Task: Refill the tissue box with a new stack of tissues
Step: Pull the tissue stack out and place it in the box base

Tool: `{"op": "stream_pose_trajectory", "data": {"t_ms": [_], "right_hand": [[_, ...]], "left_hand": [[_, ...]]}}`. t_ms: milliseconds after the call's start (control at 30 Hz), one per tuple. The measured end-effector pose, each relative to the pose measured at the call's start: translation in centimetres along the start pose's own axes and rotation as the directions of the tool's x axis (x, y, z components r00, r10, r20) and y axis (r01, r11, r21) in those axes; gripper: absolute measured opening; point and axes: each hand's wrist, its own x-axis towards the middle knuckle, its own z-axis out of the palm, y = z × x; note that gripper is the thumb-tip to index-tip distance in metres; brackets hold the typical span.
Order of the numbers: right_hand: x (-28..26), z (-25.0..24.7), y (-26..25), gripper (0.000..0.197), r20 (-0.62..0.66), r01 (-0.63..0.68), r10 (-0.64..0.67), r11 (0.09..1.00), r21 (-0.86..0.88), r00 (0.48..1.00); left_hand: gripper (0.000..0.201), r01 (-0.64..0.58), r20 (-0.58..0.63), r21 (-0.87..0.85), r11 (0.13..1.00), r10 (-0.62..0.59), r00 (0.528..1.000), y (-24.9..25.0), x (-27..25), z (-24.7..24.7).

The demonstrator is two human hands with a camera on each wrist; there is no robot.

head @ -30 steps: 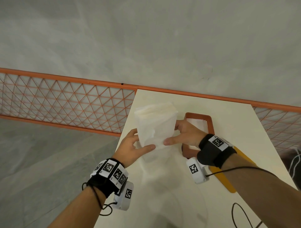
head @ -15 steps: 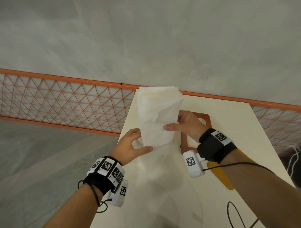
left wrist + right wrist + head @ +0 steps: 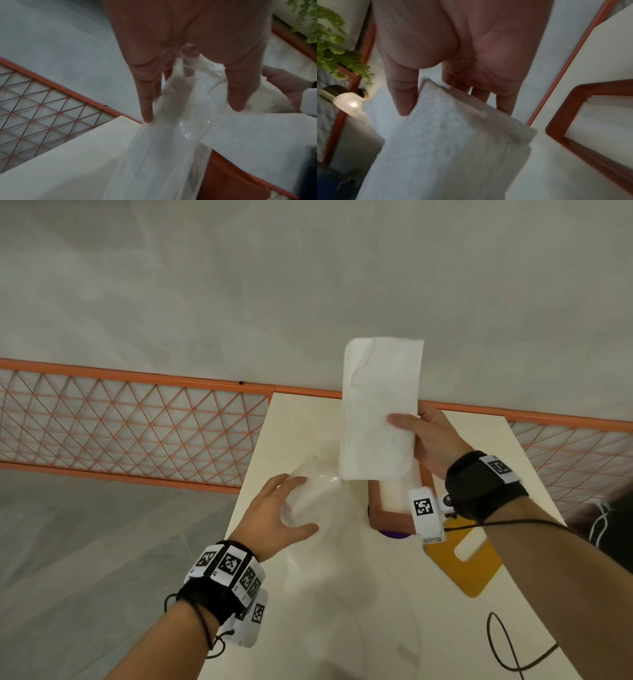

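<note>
From the head camera I see my right hand holding the stack of tissues upright in the air, thumb across its front face and fingers behind, so the grip is clamped on the stack. The stack hangs above the far end of the cream table, directly over the tissue box, an orange-brown open frame with white tissue inside. My left hand is lower and to the left, fingers curved around a clear plastic wrapper that drapes down onto the table. A yellow lid with a slot lies flat beside the box on the near right, and a black cable loops across the table's near corner. An orange mesh railing runs behind the table.

From the left wrist camera, the left hand pinches the wrapper between thumb and fingers; the film trails away from the palm toward the table. The box edge shows at lower right.

From the right wrist camera, the right hand grips the tissue stack, thumb on one face and fingers on the other. The box sits to the right, white tissue showing inside. A green plant and a lit lamp appear at left.
</note>
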Motion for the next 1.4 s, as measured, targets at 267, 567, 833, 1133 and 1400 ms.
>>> {"op": "stream_pose_trajectory", "data": {"t_ms": [267, 567, 833, 1133, 1400], "right_hand": [[0.3, -6.2, 4.5, 0.044, -0.233, -0.195, 0.172, 0.978, -0.079, 0.957], [3.0, -8.9, 7.7, 0.055, -0.266, -0.357, 0.294, 0.904, -0.233, 0.918], [4.8, -8.5, 7.7, 0.033, -0.177, -0.37, 0.335, 0.896, -0.244, 0.926], [6.7, -9.2, 10.7, 0.052, -0.209, -0.494, 0.455, 0.703, -0.511, 0.865], [7.7, -9.2, 10.9, 0.065, -0.337, -0.505, 0.378, 0.584, -0.636, 0.862]], "left_hand": [[0.064, 0.01, -0.151, -0.08, 0.997, -0.022, 0.988, 0.8, 1.3, 0.6], [0.06, 0.023, -0.135, -0.033, 0.999, -0.027, 0.991, 0.7, 2.6, 1.8], [0.055, 0.001, -0.126, 0.034, 0.999, 0.003, 0.992, 0.0, 2.4, 1.3], [0.055, -0.006, -0.148, 0.03, 1.0, 0.01, 0.989, 0.0, 2.6, 1.3], [0.055, -0.014, -0.164, 0.031, 0.999, 0.019, 0.986, 0.6, 2.7, 1.1]]}}
